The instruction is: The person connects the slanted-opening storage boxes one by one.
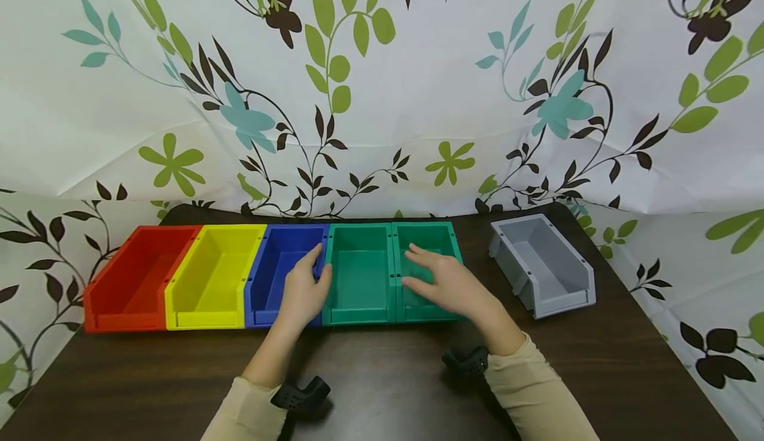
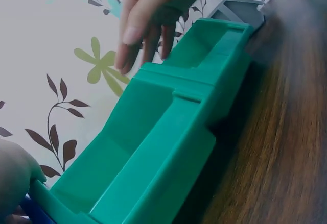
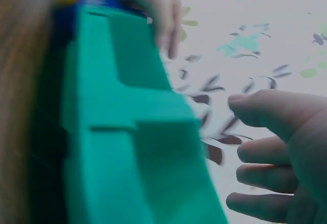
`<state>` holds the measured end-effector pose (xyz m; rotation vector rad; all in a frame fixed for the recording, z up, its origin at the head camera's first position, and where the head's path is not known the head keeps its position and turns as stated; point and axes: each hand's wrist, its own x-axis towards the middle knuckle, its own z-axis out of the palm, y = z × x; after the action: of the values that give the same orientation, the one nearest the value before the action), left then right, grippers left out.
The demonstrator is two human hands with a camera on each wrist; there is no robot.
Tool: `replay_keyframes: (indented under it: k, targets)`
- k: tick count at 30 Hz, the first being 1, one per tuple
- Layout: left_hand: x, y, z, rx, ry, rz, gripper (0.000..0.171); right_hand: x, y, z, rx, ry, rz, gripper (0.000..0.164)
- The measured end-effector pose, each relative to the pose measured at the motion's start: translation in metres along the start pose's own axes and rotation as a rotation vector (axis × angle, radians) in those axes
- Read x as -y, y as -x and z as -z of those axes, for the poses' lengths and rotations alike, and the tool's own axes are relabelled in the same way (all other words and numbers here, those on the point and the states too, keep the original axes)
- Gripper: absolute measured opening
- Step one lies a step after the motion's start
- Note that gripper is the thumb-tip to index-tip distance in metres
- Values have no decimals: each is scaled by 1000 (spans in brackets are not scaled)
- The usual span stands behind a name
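In the head view my left hand (image 1: pixel 303 294) is over the blue bin (image 1: pixel 280 245), its thumb beside the edge shared with the left green bin (image 1: pixel 360 288). Its fingers are loosely extended and nothing shows in them. My right hand (image 1: pixel 444 280) is over the right green bin (image 1: pixel 425 232), fingers spread and pointing left. The right wrist view shows that hand (image 3: pixel 301 157) with thumb and fingers apart and nothing between them. The left wrist view catches only part of my left hand (image 2: pixel 15 178) at the near green bin's end; its fingers are mostly hidden there.
Left of the blue bin stand a yellow bin (image 1: pixel 217 275) and a red bin (image 1: pixel 140 282), side by side in one row. A grey bin (image 1: pixel 546 262) sits apart at the right, turned at an angle. Behind the dark wooden table (image 1: pixel 394 375) hangs a leaf-patterned cloth (image 1: pixel 406 89).
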<state>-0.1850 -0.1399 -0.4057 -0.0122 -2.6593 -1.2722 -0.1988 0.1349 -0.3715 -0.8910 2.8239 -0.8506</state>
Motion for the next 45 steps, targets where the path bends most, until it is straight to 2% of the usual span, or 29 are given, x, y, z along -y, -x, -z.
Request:
replay_keyframes:
  k: [5, 10, 17, 20, 22, 25, 29, 33, 36, 39, 42, 45]
  targets:
    - [-4, 2, -5, -37, -51, -65, 44, -17, 12, 15, -151, -6, -36, 57]
    - [-9, 6, -12, -63, -77, -116, 44, -36, 24, 24, -300, 51, -33, 49]
    - [-21, 7, -28, -132, -201, -256, 41, -66, 34, 32, -513, 117, -34, 42]
    - [-27, 6, -36, -149, -228, -311, 40, -82, 40, 39, -544, 151, -114, 42]
    - [-31, 6, -42, -136, -217, -326, 40, -92, 45, 44, -560, 174, -185, 42]
    - [-36, 3, -50, -61, -168, -303, 43, -106, 52, 55, -601, 196, -287, 43]
    - [-43, 0, -59, 98, -35, -203, 50, -124, 63, 69, -631, 207, -411, 47]
    - [-47, -1, -67, 206, 92, -96, 56, -139, 77, 81, -556, 170, -565, 57]
    - [-47, -1, -70, 225, 139, -48, 58, -149, 85, 88, -459, 130, -644, 66]
    - [-46, -2, -72, 226, 177, -22, 59, -159, 92, 92, -376, 112, -672, 69]
    - [-46, -3, -73, 237, 215, -10, 60, -166, 95, 95, -351, 129, -669, 63]
    - [-47, -4, -72, 256, 255, 4, 60, -168, 96, 97, -360, 150, -672, 54]
